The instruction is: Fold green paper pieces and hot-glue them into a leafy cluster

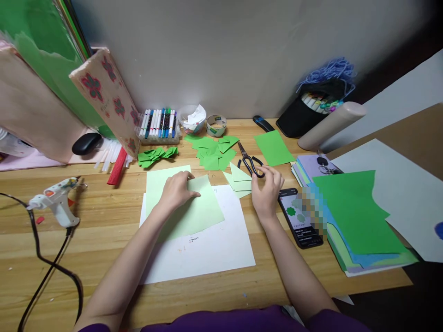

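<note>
My left hand (178, 191) grips a sheet of pale green paper (204, 210) at its upper left, thumb on top and the other fingers partly hidden. Another pale green sheet (155, 182) lies partly beneath it, over a large white sheet (224, 251). To the right, my right hand (268, 191) has its thumb and fingers closed at a handle loop of black-handled scissors (248, 162). The blades point away from me, towards the back. Small folded pale green pieces (238, 182) lie beside that hand, partly under the scissors.
Behind are cut green pieces (212, 152), a tape roll (216, 125), a marker set (159, 123) and a box cutter (262, 123). A phone (299, 221) and a paper stack (360, 216) lie right. A corded glue gun (60, 203) rests left.
</note>
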`<state>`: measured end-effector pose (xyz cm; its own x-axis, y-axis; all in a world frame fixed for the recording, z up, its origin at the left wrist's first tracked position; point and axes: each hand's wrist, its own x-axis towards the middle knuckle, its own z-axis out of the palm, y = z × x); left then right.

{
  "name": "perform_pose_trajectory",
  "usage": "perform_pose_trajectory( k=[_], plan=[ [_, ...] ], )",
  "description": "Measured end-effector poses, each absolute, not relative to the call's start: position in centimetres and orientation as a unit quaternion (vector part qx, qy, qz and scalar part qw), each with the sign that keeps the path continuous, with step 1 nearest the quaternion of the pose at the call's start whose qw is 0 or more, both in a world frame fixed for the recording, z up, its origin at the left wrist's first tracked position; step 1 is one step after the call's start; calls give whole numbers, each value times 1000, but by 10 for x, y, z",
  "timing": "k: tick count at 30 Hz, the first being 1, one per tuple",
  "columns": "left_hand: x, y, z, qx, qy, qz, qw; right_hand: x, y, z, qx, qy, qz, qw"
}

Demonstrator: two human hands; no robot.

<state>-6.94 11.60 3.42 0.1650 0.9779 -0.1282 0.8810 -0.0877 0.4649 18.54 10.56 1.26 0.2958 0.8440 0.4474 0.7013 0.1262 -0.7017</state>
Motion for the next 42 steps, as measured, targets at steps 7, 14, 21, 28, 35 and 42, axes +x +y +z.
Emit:
perform_pose_trajectory(
  k=[7, 14, 21, 28, 35, 42],
  plan=[
    [-73, 117, 54, 657, 557, 201, 466, 155, 92, 19, -510, -676, 386, 366],
    [-89, 120, 53, 554, 540, 211, 597, 169, 89, 25, -373, -710, 502, 325],
    [-69, 112, 48, 595, 505, 198, 593, 161, 91, 22, -430, -721, 415, 351],
    [-49, 103, 49, 584, 432, 195, 659, 151, 92, 18, -466, -622, 473, 415],
    [-42, 99, 50, 634, 428, 182, 618, 147, 91, 13, -528, -529, 502, 436],
    [-33, 97, 44, 592, 440, 196, 646, 144, 92, 12, -501, -424, 576, 488]
  ],
)
